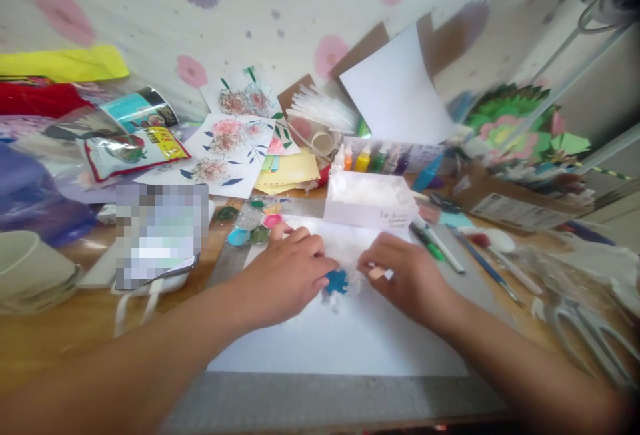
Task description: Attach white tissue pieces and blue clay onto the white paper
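A small blue piece with a scalloped, flower-like edge [338, 282] is just above a white sheet of paper [345, 348], with wispy white fluff around it. My left hand [290, 275] is closed, its thumb and forefinger at the left edge of the blue piece. To the right, my right hand [407, 278] is curled, with a small beige-and-white piece [379, 274] showing at its fingers; blur hides what kind it is. Behind both hands stands a white box [370, 212] filled with white fluff.
Paint pots [259, 235] and a phone [165, 235] lie to the left, near a paper cup [33, 272]. Paint bottles [363, 158] stand behind the box. Pens [437, 245], a paintbrush [485, 265] and scissors [585, 328] lie on the right. A grey mat [320, 402] lies under the sheet.
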### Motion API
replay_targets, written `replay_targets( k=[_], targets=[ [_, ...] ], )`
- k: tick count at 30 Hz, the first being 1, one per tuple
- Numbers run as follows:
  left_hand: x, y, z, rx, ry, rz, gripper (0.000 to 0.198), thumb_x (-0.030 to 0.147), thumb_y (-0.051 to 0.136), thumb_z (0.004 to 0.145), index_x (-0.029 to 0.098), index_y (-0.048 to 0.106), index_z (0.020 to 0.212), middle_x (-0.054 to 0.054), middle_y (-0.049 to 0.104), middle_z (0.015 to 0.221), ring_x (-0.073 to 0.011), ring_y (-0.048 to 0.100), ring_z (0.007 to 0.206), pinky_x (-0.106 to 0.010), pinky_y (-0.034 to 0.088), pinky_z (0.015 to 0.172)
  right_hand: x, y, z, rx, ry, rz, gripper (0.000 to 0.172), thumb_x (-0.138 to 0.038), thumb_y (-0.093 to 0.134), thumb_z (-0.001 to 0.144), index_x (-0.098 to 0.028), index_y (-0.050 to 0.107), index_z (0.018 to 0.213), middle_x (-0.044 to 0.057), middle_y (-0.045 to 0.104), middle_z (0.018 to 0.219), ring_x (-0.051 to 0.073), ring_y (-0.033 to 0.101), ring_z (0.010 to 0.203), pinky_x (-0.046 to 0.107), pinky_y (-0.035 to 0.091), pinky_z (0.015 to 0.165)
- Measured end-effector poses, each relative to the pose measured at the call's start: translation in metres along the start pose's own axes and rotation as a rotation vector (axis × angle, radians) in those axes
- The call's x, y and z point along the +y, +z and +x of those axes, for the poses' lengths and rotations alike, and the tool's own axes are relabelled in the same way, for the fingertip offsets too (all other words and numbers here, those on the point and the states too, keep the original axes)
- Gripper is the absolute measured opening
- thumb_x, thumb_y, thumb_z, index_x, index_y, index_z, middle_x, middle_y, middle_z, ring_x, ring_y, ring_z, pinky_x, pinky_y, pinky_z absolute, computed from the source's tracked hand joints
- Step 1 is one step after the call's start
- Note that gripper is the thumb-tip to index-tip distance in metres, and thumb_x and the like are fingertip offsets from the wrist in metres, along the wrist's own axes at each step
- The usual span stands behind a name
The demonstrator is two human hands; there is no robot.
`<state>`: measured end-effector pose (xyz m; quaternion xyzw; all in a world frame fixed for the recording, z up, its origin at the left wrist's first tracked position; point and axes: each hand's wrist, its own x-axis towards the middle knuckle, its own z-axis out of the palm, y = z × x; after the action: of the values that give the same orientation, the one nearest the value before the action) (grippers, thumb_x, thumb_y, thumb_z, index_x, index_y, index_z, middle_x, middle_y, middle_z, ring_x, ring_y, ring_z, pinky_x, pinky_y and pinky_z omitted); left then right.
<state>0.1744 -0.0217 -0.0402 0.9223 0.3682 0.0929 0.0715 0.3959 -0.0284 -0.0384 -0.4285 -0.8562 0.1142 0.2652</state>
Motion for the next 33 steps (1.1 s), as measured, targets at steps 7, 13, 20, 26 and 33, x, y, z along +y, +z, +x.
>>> replay_targets(
  k=[7, 13, 20, 26, 33],
  targets=[
    [0.001, 0.000, -0.001, -0.027, -0.019, 0.006, 0.013, 0.023, 0.051, 0.089, 0.022, 0.063, 0.085, -0.003, 0.057, 0.092, -0.0219, 0.046, 0.093, -0.045, 0.028, 0.085, 0.002, -0.005, 0.001, -0.184, -0.029, 0.106, 0.015, -0.016, 0.055, 0.083, -0.020, 0.067, 0.091, 0.005, 0.060, 0.084, 0.016, 0.058, 0.074, 0.027, 0.045, 0.064],
    [0.001, 0.000, 0.000, -0.044, -0.024, 0.007, 0.014, 0.026, 0.050, 0.090, 0.023, 0.064, 0.086, -0.003, 0.057, 0.091, -0.0226, 0.047, 0.093, -0.048, 0.027, 0.087, -0.001, -0.013, 0.007, 0.145, 0.167, 0.311, 0.029, -0.032, 0.042, 0.094, -0.023, 0.066, 0.082, 0.004, 0.065, 0.080, 0.017, 0.062, 0.074, 0.029, 0.050, 0.068],
    [0.000, 0.001, 0.000, -0.010, -0.010, 0.036, 0.013, 0.026, 0.053, 0.088, 0.024, 0.066, 0.089, -0.003, 0.056, 0.089, -0.0211, 0.046, 0.092, -0.043, 0.028, 0.087, -0.015, 0.001, 0.007, 0.071, 0.137, 0.277, 0.027, -0.027, 0.045, 0.091, -0.021, 0.061, 0.070, 0.004, 0.068, 0.078, 0.015, 0.063, 0.067, 0.027, 0.049, 0.061],
    [-0.001, 0.001, 0.000, -0.027, 0.001, 0.032, 0.014, 0.026, 0.052, 0.089, 0.026, 0.064, 0.097, -0.003, 0.055, 0.091, -0.0225, 0.046, 0.093, -0.046, 0.026, 0.087, -0.004, 0.017, 0.006, -0.078, 0.105, 0.270, 0.027, -0.023, 0.044, 0.091, -0.021, 0.061, 0.070, 0.002, 0.069, 0.081, 0.015, 0.064, 0.072, 0.026, 0.049, 0.067],
    [-0.001, 0.001, 0.000, -0.047, -0.004, 0.023, 0.014, 0.026, 0.050, 0.090, 0.026, 0.063, 0.095, -0.002, 0.055, 0.090, -0.0222, 0.045, 0.092, -0.046, 0.025, 0.085, -0.004, 0.022, 0.013, -0.139, 0.184, 0.243, 0.026, -0.022, 0.045, 0.090, -0.019, 0.060, 0.070, 0.001, 0.065, 0.074, 0.013, 0.059, 0.065, 0.025, 0.045, 0.064]
  ],
)
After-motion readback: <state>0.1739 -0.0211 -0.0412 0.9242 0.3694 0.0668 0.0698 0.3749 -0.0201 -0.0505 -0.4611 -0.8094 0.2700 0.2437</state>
